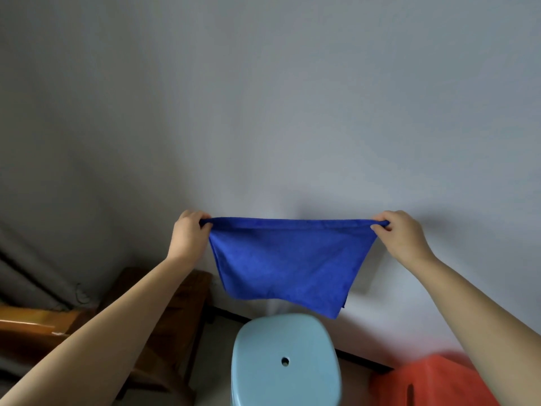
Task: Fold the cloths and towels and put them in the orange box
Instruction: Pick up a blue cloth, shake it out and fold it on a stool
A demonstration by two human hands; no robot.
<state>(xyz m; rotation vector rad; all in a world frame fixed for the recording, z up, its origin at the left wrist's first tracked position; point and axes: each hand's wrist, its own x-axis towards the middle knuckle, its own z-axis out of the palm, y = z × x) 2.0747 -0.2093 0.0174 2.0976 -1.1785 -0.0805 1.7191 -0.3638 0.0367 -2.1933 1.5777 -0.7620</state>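
— Forearms come up from the bottom corners, bare, both stretched forward. What do they hold?

— Between them hangs a bright blue microfibre cloth [288,259], folded double, its top edge pulled taut. The left hand [188,234] grips the left top corner, fingers [195,215] curled over the edge; the right hand [402,235] pinches the right top corner between thumb and fingers [380,227].

— And below the fingers?

— A pale blue plastic stool with a round hole in its seat [285,361] stands under the cloth's lower hem, apart from it. Below the right fingers, at the bottom right corner, shows part of the orange plastic box [433,382]. Below the left fingers stands a dark brown wooden chair [175,306]. A plain grey wall [269,98] rises behind it all.
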